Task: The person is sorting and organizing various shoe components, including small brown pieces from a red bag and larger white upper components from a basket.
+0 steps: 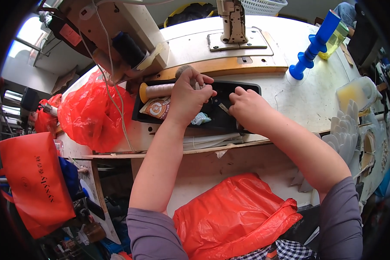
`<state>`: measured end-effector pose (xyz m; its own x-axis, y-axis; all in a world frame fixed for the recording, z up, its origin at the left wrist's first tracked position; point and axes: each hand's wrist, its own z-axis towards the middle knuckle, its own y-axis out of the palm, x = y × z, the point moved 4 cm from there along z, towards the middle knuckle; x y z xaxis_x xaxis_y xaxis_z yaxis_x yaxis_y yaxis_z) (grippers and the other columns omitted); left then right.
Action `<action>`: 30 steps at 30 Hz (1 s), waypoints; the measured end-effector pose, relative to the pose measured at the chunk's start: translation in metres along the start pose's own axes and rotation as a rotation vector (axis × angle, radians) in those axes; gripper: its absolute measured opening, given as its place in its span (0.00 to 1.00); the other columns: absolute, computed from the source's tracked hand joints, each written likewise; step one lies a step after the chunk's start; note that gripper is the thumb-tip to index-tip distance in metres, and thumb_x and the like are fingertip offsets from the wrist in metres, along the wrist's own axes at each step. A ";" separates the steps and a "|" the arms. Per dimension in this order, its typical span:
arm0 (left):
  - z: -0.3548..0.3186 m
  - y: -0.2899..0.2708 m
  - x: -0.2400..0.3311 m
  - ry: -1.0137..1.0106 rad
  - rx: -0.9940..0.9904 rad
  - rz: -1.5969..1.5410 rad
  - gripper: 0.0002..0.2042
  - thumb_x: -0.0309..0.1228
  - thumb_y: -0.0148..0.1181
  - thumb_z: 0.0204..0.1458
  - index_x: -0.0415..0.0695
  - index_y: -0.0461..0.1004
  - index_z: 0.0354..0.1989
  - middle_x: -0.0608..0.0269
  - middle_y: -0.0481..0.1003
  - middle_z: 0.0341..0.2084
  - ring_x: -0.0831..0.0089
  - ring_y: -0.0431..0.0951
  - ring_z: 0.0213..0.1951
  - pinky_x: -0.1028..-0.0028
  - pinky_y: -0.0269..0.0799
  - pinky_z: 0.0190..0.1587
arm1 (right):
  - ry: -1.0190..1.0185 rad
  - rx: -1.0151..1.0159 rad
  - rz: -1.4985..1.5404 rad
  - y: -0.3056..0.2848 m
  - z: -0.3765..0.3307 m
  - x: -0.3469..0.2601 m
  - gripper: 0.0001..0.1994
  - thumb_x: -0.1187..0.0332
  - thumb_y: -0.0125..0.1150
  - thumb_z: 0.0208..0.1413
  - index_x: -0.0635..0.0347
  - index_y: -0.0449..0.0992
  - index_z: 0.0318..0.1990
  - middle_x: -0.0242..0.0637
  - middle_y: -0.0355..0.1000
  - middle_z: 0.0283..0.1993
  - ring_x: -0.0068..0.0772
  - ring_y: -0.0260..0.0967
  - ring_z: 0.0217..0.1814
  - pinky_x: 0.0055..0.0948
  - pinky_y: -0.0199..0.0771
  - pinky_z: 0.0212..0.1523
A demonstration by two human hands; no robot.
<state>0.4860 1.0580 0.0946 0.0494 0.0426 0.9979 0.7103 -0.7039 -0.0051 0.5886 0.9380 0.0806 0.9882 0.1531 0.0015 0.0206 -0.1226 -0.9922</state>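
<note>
My left hand (187,95) is raised over a long black tray (234,85), thumb and fingers pinched together. Something small and pale shows at its fingertips, too small to name. Over the tray's right end, my right hand (249,107) has its fingers curled inward; whatever they hold is hidden. Between the hands lies a thin metal piece (224,108). A pale pink thread spool (159,90) with a yellow end, an orange-and-white packet (156,108) and a light-blue wrapper (200,118) lie in the tray. Behind my left hand sits a brown rounded thing (183,70), partly covered.
A sewing machine body (136,26) with a dark thread cone (129,48) stands left, a metal machine post (234,24) behind. Blue stacked spools (305,60) rise at right. Red plastic bags lie left (97,115) and across my lap (234,212). White strips (210,141) lie along the front edge.
</note>
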 end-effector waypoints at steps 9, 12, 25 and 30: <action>-0.002 0.015 -0.006 -0.124 -0.196 0.399 0.14 0.29 0.72 0.39 0.43 0.72 0.31 0.71 0.73 0.29 0.85 0.68 0.31 0.82 0.65 0.35 | 0.332 0.338 0.710 -0.026 -0.003 0.030 0.08 0.71 0.59 0.49 0.67 0.76 0.35 0.40 0.75 0.29 0.36 0.74 0.32 0.34 0.73 0.37; -0.001 0.013 -0.012 -0.079 -0.190 0.405 0.17 0.33 0.76 0.34 0.41 0.72 0.28 0.73 0.69 0.20 0.85 0.65 0.24 0.81 0.63 0.25 | 0.369 0.399 1.392 -0.022 -0.001 0.031 0.09 0.72 0.59 0.51 0.67 0.75 0.39 0.43 0.76 0.32 0.31 0.74 0.33 0.28 0.74 0.36; -0.004 0.012 0.008 -0.017 -0.025 -0.020 0.06 0.24 0.58 0.49 0.45 0.72 0.35 0.72 0.69 0.24 0.85 0.69 0.23 0.87 0.61 0.24 | -0.032 0.163 0.039 0.005 0.001 0.001 0.08 0.67 0.65 0.41 0.54 0.76 0.31 0.32 0.67 0.33 0.34 0.63 0.42 0.30 0.67 0.42; -0.002 0.015 0.002 0.018 -0.145 0.041 0.10 0.27 0.64 0.48 0.46 0.75 0.40 0.74 0.68 0.24 0.85 0.69 0.25 0.87 0.62 0.26 | 0.303 0.200 0.506 -0.009 -0.006 0.023 0.05 0.69 0.63 0.45 0.58 0.75 0.30 0.41 0.73 0.32 0.42 0.72 0.36 0.35 0.72 0.38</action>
<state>0.4957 1.0463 0.0970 0.0630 0.0002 0.9980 0.5987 -0.8001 -0.0377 0.6120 0.9372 0.0898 0.8679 -0.1643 -0.4688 -0.4614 0.0834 -0.8833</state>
